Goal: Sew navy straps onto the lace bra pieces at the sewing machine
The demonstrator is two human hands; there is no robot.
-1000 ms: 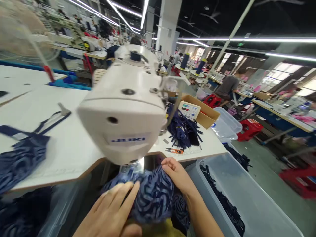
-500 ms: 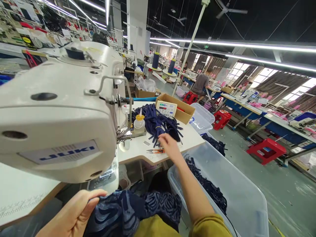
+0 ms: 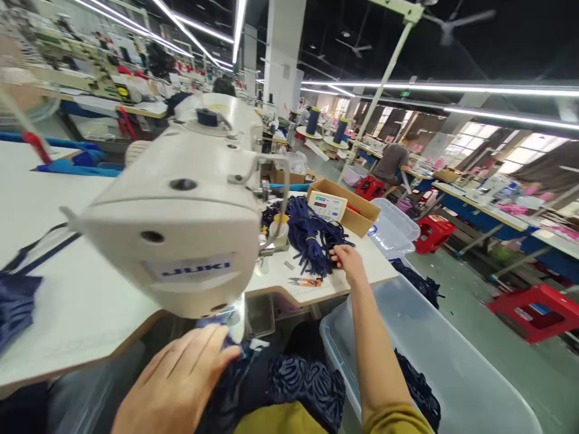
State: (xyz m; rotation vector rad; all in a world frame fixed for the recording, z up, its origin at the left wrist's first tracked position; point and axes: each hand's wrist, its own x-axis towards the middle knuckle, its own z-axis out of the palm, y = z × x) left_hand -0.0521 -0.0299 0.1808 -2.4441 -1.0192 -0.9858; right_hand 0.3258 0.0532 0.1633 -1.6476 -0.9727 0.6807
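Observation:
My left hand (image 3: pixel 181 374) is closed on a navy patterned garment (image 3: pixel 307 386), its fingertips just below the sewing machine head (image 3: pixel 181 229). The garment hangs from the machine's front down across my lap, partly hidden by the hand. My right hand (image 3: pixel 348 264) reaches over the table to the right edge of a tied bundle of navy straps (image 3: pixel 310 232). Its fingers are pinched together on dark strap ends. Orange-handled thread snips (image 3: pixel 310 281) lie just left of this hand, on the table's front part.
A control panel (image 3: pixel 326 206) and a cardboard box (image 3: pixel 364 217) stand behind the straps. A large clear plastic bin (image 3: pixel 456 355) with dark pieces sits right of my forearm. Another navy garment (image 3: pixel 18 301) lies on the left tabletop (image 3: pixel 90 265). Red stools (image 3: pixel 538 310) stand further right.
My right hand left the garment, reached to the front of the strap bundle, then moved to its right edge. My left hand remains with the garment, now nearer the needle area. The view swung right, then partly back.

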